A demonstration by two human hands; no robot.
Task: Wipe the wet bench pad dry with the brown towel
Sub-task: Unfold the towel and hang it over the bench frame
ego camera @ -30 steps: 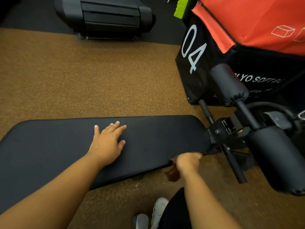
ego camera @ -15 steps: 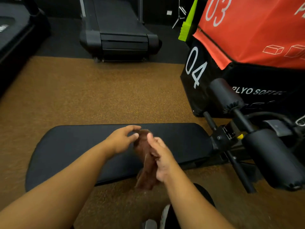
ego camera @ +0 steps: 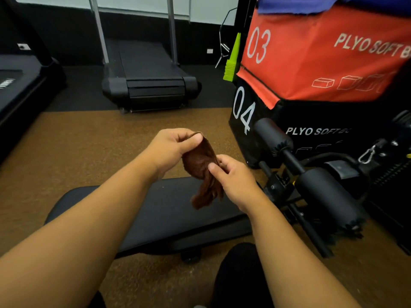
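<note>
Nearest, the right hand (ego camera: pixel 235 181) pinches the bunched brown towel (ego camera: pixel 203 172) midway while the left hand (ego camera: pixel 171 147) just beyond grips its top, both above the bench pad (ego camera: pixel 169 210); wiping with it wadded could merely smear the wet.

Both hands, left (ego camera: pixel 169 147) and right (ego camera: pixel 233 174), hold the towel (ego camera: pixel 200 165) at frame centre, above the bench pad (ego camera: pixel 160 210). Treadmill (ego camera: pixel 149 85) upper left; stacked boxes (ego camera: pixel 322 63) upper right.
</note>
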